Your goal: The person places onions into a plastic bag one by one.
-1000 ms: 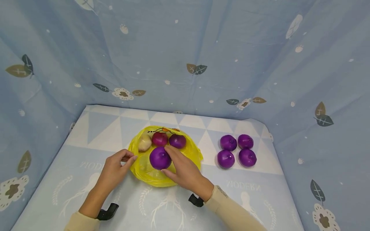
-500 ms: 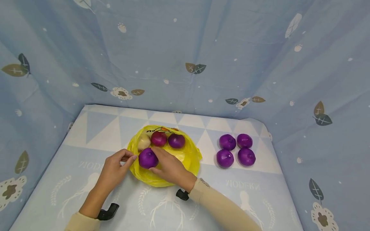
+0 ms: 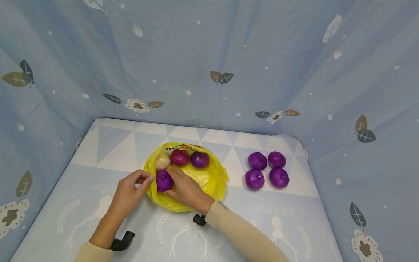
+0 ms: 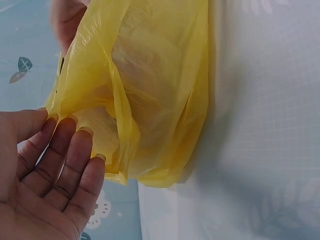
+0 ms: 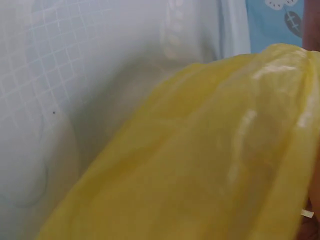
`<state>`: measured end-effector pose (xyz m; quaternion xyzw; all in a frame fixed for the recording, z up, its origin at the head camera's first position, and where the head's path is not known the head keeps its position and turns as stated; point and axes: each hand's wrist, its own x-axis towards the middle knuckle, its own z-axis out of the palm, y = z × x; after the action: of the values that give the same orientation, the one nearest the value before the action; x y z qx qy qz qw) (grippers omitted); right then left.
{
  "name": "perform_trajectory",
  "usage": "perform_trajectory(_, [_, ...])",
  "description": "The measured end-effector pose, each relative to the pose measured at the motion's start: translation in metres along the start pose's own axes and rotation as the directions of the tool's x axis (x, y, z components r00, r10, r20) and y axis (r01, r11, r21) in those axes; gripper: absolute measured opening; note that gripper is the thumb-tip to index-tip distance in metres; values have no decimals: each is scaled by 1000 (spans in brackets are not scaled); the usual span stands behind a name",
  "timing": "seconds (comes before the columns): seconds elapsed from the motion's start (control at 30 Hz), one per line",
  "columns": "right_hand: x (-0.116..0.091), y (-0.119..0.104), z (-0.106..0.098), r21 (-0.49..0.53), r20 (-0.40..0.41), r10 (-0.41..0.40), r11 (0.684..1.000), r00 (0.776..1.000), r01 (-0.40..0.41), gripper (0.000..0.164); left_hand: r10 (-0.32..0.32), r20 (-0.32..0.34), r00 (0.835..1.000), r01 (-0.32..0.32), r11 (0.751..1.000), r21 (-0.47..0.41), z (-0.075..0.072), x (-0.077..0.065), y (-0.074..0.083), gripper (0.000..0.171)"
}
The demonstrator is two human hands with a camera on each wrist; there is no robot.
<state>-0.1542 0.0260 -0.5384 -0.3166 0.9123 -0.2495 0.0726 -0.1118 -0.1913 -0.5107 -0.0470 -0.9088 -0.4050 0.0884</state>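
Note:
A yellow plastic bag (image 3: 203,178) lies wide open on the table, its mouth facing up. My left hand (image 3: 131,187) pinches its left rim between thumb and fingertips; the left wrist view shows the fingers (image 4: 75,155) against the thin film. Inside the bag, my right hand (image 3: 186,189) grips a purple onion (image 3: 163,181) at the left side, close to the left fingertips. Behind it sit a pale, yellowish round vegetable (image 3: 163,160), a reddish-purple onion (image 3: 180,157) and a darker purple onion (image 3: 200,159). In the right wrist view, the bag's wall (image 5: 200,165) hides the hand's hold.
Several more purple onions (image 3: 254,179) stand in a tight group on the table to the right of the bag. The patterned tablecloth (image 3: 248,225) reaches to blue curtains (image 3: 183,65) at the back and sides. Black wrist-camera mounts (image 3: 123,241) hang under both wrists.
My right hand has carried the purple onion leftward and lower, from the bag's middle to its left side. The left hand has stayed at the rim.

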Motion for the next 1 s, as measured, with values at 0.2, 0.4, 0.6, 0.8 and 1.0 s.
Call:
perform_trajectory(0.2, [3,1,7,-25,8,32,999,999,-31,77,-11,3,1000,11,1000,2,0,0,0,8])
perform_trajectory(0.4, [5,3,14,-23,13,28,999,1000,-28,78,-18,7,1000,18,1000,6,0,0,0,8])
perform_trajectory(0.6, [7,2,18,-41,14,29,999,999,-28,78,-14,1,1000,14,1000,5,1,-1,-1,8])
perform_trajectory(0.8, [7,0,24,-64,-12,22,998,1000,-23,78,-11,2,1000,11,1000,5,2,-1,-1,8])
perform_trajectory(1.0, [7,0,27,-73,-37,12,997,999,-15,79,-7,-1,1000,7,1000,6,1,-1,-2,8])
